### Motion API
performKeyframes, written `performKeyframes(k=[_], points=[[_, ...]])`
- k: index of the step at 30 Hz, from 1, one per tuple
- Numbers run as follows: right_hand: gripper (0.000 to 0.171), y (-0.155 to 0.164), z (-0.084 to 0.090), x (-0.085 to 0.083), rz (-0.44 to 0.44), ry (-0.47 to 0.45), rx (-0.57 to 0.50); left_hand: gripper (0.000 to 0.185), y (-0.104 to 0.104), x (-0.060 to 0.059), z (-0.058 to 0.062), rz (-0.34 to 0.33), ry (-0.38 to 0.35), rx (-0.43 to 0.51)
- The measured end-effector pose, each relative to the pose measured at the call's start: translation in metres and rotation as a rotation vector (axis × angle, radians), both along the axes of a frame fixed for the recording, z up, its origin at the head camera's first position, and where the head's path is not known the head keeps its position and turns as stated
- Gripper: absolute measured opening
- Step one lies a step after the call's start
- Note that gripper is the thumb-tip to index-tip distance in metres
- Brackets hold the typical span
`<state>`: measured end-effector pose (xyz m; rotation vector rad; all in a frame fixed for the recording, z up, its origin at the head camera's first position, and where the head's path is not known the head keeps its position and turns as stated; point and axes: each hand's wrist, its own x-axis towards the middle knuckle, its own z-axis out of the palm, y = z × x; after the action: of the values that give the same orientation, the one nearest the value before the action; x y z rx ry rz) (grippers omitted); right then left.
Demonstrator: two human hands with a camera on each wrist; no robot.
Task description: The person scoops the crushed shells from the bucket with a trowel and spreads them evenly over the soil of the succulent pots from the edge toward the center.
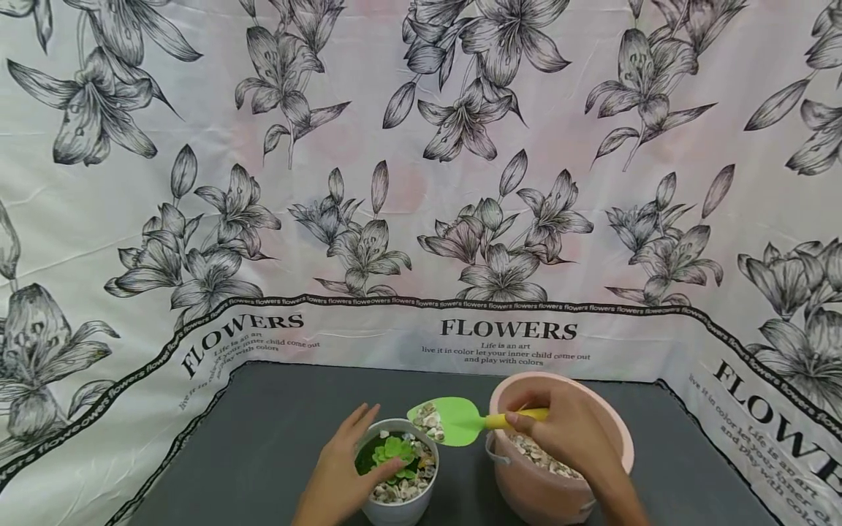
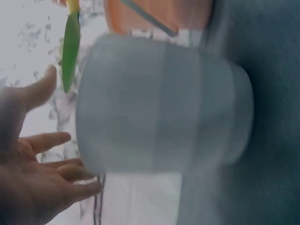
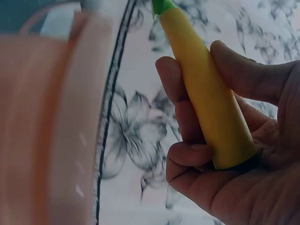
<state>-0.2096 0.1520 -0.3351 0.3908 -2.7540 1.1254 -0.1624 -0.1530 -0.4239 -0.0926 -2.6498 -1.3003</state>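
My right hand (image 1: 572, 424) grips the yellow handle (image 3: 206, 89) of a small green trowel (image 1: 460, 420). Pale pebbles (image 1: 427, 420) lie on the trowel's blade, whose tip is just over the right rim of a white pot (image 1: 403, 510). Inside that pot are a green succulent (image 1: 395, 454) and more pebbles. At the pot's left side is my left hand (image 1: 342, 464), its fingers and thumb spread apart over the rim and holding nothing. In the left wrist view the pot's ribbed side (image 2: 159, 108) stands between the hand and the dark table.
A larger pinkish bucket (image 1: 539, 493) with pebbles in it and a side handle (image 1: 498, 459) stands right of the white pot, under my right forearm. Both stand on a dark grey table (image 1: 263, 438). A white cloth (image 1: 368, 336) printed with flowers rises behind and along both sides.
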Motion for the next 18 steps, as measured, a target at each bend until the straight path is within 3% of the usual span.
performKeyframes(k=[4,11,16,18], points=[[0.01,-0.019,-0.008,-0.001,0.035,0.033,0.024,0.094,-0.018,0.003,-0.012,-0.013,-0.056,0.005],[0.007,-0.046,-0.017,0.0,0.101,0.006,0.023,0.118,-0.036,0.004,-0.032,-0.135,-0.144,0.081],[0.006,-0.064,-0.018,0.005,0.152,0.006,0.007,0.138,-0.042,-0.005,-0.052,-0.237,-0.143,0.157],[0.008,-0.072,-0.017,0.006,0.174,0.048,0.031,0.143,-0.043,-0.01,-0.059,-0.266,-0.13,0.155]])
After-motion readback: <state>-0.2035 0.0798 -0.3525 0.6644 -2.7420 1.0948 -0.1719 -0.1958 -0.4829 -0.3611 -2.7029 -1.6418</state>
